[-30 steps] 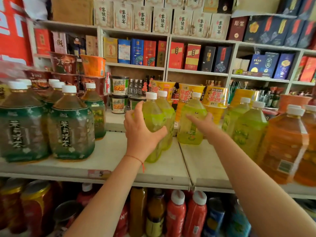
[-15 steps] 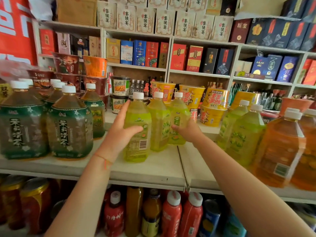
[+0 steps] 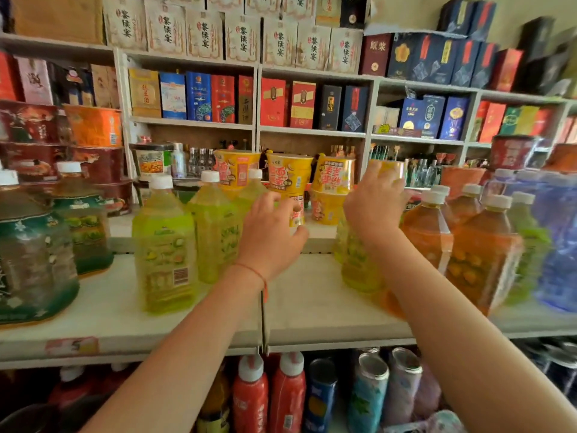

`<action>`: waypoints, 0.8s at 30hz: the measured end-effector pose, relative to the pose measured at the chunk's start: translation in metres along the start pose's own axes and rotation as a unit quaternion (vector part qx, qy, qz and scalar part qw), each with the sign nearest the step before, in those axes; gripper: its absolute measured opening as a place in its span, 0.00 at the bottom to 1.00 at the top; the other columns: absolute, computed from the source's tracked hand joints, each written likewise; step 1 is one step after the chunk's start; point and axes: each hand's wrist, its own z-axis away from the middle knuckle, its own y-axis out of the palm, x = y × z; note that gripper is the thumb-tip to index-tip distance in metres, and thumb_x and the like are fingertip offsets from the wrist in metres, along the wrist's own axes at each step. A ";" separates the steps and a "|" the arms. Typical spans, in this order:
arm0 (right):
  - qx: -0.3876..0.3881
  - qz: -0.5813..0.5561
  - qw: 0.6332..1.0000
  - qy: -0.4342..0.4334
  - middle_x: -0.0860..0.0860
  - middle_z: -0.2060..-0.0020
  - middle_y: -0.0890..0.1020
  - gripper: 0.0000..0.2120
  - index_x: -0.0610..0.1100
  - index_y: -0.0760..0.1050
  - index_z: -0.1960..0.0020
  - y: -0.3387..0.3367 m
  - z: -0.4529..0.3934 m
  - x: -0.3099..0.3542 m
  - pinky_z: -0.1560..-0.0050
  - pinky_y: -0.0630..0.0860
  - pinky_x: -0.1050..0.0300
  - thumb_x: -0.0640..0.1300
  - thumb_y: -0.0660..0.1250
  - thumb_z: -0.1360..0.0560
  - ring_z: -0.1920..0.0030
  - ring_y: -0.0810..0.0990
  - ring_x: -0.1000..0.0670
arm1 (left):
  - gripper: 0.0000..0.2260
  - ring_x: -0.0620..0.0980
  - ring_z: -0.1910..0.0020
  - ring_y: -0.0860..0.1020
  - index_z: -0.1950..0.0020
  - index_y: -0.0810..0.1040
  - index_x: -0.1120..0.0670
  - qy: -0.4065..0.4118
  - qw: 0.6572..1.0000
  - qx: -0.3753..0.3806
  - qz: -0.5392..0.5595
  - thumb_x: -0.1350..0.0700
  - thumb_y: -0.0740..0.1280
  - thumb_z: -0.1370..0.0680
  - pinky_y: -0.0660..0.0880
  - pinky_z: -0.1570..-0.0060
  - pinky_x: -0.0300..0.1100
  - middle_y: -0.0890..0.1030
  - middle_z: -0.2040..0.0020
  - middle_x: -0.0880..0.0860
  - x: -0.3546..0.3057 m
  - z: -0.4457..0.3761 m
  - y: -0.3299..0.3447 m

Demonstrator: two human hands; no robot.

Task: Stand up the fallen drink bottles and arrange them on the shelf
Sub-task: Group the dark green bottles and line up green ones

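Observation:
Three yellow-green drink bottles stand upright in a row on the white shelf (image 3: 312, 301): the front one (image 3: 165, 251), the middle one (image 3: 215, 232) and the back one (image 3: 253, 190). My left hand (image 3: 271, 232) hovers just right of the back one, fingers curled and apart, holding nothing. My right hand (image 3: 374, 204) lies over the top of another yellow-green bottle (image 3: 359, 267) further right. That bottle's cap is hidden behind the hand, so the grip cannot be made out.
Dark green tea bottles (image 3: 31, 260) stand at the left. Orange bottles (image 3: 480, 254) and blue bottles (image 3: 559, 245) crowd the right. Yellow noodle cups (image 3: 288, 176) sit behind. Red bottles (image 3: 249, 398) and cans fill the lower shelf.
Both hands have let go of the left row of green bottles and moved right. My right hand now reaches over the green bottle beside the orange ones. The view has shifted right.

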 end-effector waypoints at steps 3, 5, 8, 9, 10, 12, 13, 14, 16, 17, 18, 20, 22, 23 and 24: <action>0.040 -0.068 0.997 0.025 0.35 0.34 0.70 0.18 0.36 0.62 0.30 -0.004 -0.009 -0.012 0.53 0.75 0.48 0.35 0.58 0.19 0.41 0.78 0.35 | 0.18 0.54 0.31 0.67 0.32 0.74 0.51 -0.026 0.998 0.061 0.011 0.50 0.67 0.21 0.66 0.32 0.48 0.70 0.33 0.54 -0.009 -0.005 0.012; 0.026 -0.095 0.995 -0.008 0.38 0.40 0.75 0.18 0.37 0.63 0.30 -0.007 -0.008 -0.010 0.59 0.72 0.53 0.34 0.60 0.19 0.45 0.80 0.39 | 0.23 0.54 0.30 0.68 0.29 0.71 0.51 -0.046 0.992 0.099 0.069 0.50 0.70 0.22 0.66 0.33 0.46 0.70 0.31 0.54 -0.019 -0.006 0.019; 0.030 -0.178 0.982 -0.064 0.43 0.47 0.79 0.19 0.42 0.67 0.30 -0.010 0.001 0.003 0.61 0.69 0.55 0.36 0.63 0.20 0.49 0.80 0.42 | 0.35 0.53 0.30 0.69 0.23 0.63 0.50 -0.095 0.966 0.124 0.206 0.50 0.75 0.26 0.70 0.34 0.48 0.69 0.28 0.52 -0.035 -0.006 0.030; 0.033 -0.216 0.973 -0.073 0.44 0.51 0.78 0.17 0.43 0.69 0.31 -0.010 0.003 0.008 0.61 0.69 0.56 0.36 0.64 0.20 0.52 0.79 0.44 | 0.38 0.53 0.29 0.69 0.22 0.60 0.49 -0.104 0.960 0.113 0.234 0.50 0.76 0.27 0.70 0.33 0.50 0.68 0.27 0.52 -0.039 -0.007 0.033; 0.036 -0.251 0.964 -0.080 0.47 0.54 0.76 0.16 0.43 0.71 0.32 -0.011 0.005 0.012 0.62 0.68 0.57 0.38 0.64 0.20 0.55 0.76 0.46 | 0.41 0.53 0.29 0.69 0.21 0.59 0.48 -0.108 0.958 0.093 0.249 0.49 0.78 0.28 0.71 0.33 0.51 0.68 0.26 0.52 -0.042 -0.007 0.036; 0.044 -0.303 0.947 -0.093 0.51 0.57 0.75 0.17 0.44 0.72 0.32 -0.010 0.007 0.023 0.68 0.64 0.61 0.41 0.66 0.20 0.56 0.75 0.49 | 0.45 0.53 0.30 0.70 0.21 0.59 0.48 -0.105 0.963 0.031 0.245 0.48 0.80 0.31 0.72 0.34 0.52 0.70 0.28 0.52 -0.043 -0.009 0.038; 0.051 -0.324 0.939 -0.101 0.51 0.56 0.76 0.17 0.45 0.72 0.32 -0.010 0.009 0.030 0.70 0.63 0.64 0.42 0.67 0.20 0.55 0.77 0.49 | 0.45 0.54 0.32 0.72 0.22 0.60 0.49 -0.101 0.968 -0.006 0.231 0.47 0.81 0.33 0.74 0.35 0.54 0.72 0.30 0.53 -0.041 -0.010 0.038; 0.062 -0.345 0.930 -0.111 0.51 0.56 0.77 0.17 0.44 0.73 0.32 -0.011 0.012 0.039 0.69 0.64 0.65 0.43 0.67 0.21 0.54 0.79 0.49 | 0.45 0.56 0.34 0.74 0.24 0.61 0.50 -0.102 0.972 -0.039 0.208 0.46 0.80 0.35 0.76 0.39 0.56 0.74 0.32 0.53 -0.037 -0.011 0.037; 0.086 -0.377 0.913 -0.132 0.47 0.53 0.83 0.17 0.44 0.73 0.33 -0.012 0.019 0.056 0.64 0.73 0.57 0.45 0.67 0.21 0.52 0.82 0.45 | 0.43 0.59 0.40 0.78 0.25 0.60 0.50 -0.114 0.978 -0.095 0.148 0.45 0.78 0.35 0.79 0.49 0.59 0.77 0.38 0.54 -0.029 -0.010 0.031; 0.097 -0.386 0.907 -0.140 0.46 0.51 0.84 0.18 0.44 0.73 0.33 -0.012 0.021 0.063 0.59 0.76 0.54 0.47 0.67 0.21 0.51 0.82 0.44 | 0.42 0.60 0.42 0.79 0.25 0.59 0.49 -0.121 0.979 -0.116 0.118 0.45 0.77 0.33 0.80 0.52 0.59 0.78 0.39 0.54 -0.023 -0.010 0.027; 0.107 -0.392 0.902 -0.147 0.45 0.49 0.84 0.18 0.43 0.74 0.33 -0.012 0.021 0.067 0.55 0.78 0.51 0.49 0.68 0.21 0.50 0.82 0.44 | 0.43 0.60 0.43 0.79 0.23 0.56 0.48 -0.120 0.980 -0.131 0.094 0.46 0.77 0.32 0.80 0.54 0.59 0.79 0.39 0.54 -0.018 -0.009 0.024; 0.128 -0.397 0.896 -0.154 0.44 0.45 0.83 0.24 0.43 0.71 0.31 -0.008 0.019 0.070 0.50 0.80 0.49 0.56 0.67 0.22 0.48 0.81 0.45 | 0.48 0.58 0.41 0.78 0.19 0.50 0.46 -0.102 0.983 -0.139 0.063 0.45 0.77 0.30 0.79 0.50 0.58 0.78 0.36 0.55 -0.009 -0.006 0.017; 0.116 -0.358 0.916 -0.138 0.43 0.36 0.76 0.38 0.43 0.65 0.27 0.000 0.012 0.065 0.42 0.77 0.48 0.68 0.66 0.26 0.38 0.76 0.44 | 0.49 0.56 0.38 0.77 0.18 0.47 0.44 -0.081 0.986 -0.141 0.038 0.45 0.77 0.28 0.78 0.44 0.56 0.77 0.34 0.55 -0.004 -0.001 0.013; 0.092 -0.324 0.935 -0.112 0.42 0.32 0.71 0.45 0.43 0.61 0.25 0.005 0.010 0.061 0.37 0.73 0.45 0.73 0.64 0.29 0.33 0.70 0.42 | 0.48 0.55 0.37 0.76 0.18 0.48 0.44 -0.075 0.986 -0.147 0.028 0.45 0.76 0.27 0.77 0.41 0.55 0.76 0.33 0.54 -0.002 0.001 0.012; 0.058 -0.297 0.950 -0.077 0.41 0.29 0.67 0.47 0.42 0.59 0.24 0.010 0.008 0.056 0.33 0.69 0.42 0.74 0.63 0.29 0.29 0.65 0.40 | 0.46 0.56 0.35 0.75 0.18 0.50 0.45 -0.072 0.985 -0.155 0.022 0.45 0.76 0.27 0.75 0.39 0.54 0.76 0.32 0.55 0.000 0.004 0.011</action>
